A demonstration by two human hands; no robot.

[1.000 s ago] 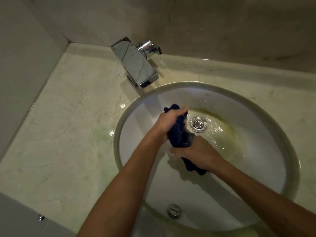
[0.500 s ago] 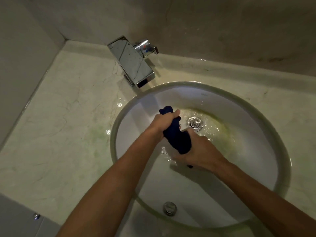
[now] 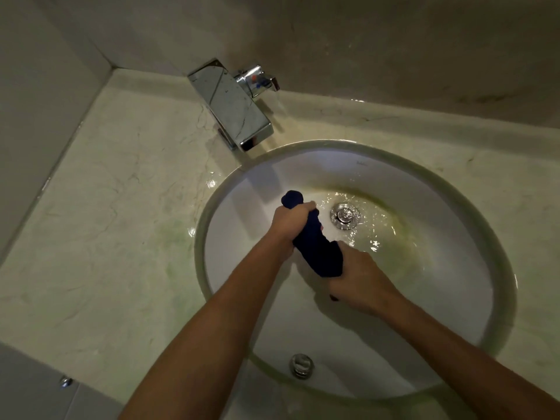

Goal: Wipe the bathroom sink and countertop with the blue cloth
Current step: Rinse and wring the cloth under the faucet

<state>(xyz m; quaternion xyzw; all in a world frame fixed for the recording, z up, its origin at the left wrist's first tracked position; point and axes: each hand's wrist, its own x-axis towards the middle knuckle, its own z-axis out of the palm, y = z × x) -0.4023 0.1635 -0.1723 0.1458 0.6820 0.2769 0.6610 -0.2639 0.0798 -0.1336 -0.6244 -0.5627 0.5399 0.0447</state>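
The dark blue cloth [image 3: 318, 250] is rolled into a thick twist and held over the round white sink [image 3: 454, 298]. My left hand [image 3: 292, 225] grips its upper end, with a blue tip sticking out above the fist. My right hand [image 3: 360, 283] grips the lower end, and a small dark bit of cloth pokes out below it. Water glistens on the basin around the chrome drain [image 3: 345, 216]. The pale marble countertop [image 3: 115, 225] surrounds the sink and shows faint green staining.
A square chrome faucet [image 3: 231, 104] with a side handle [image 3: 257, 80] stands at the back left of the sink. An overflow fitting [image 3: 300, 365] sits in the near basin wall. Walls close in at the left and back. A cabinet knob [image 3: 65, 381] shows at lower left.
Both hands have kept wringing the cloth; the twist has tightened and less cloth hangs below my right hand. The view has shifted slightly.
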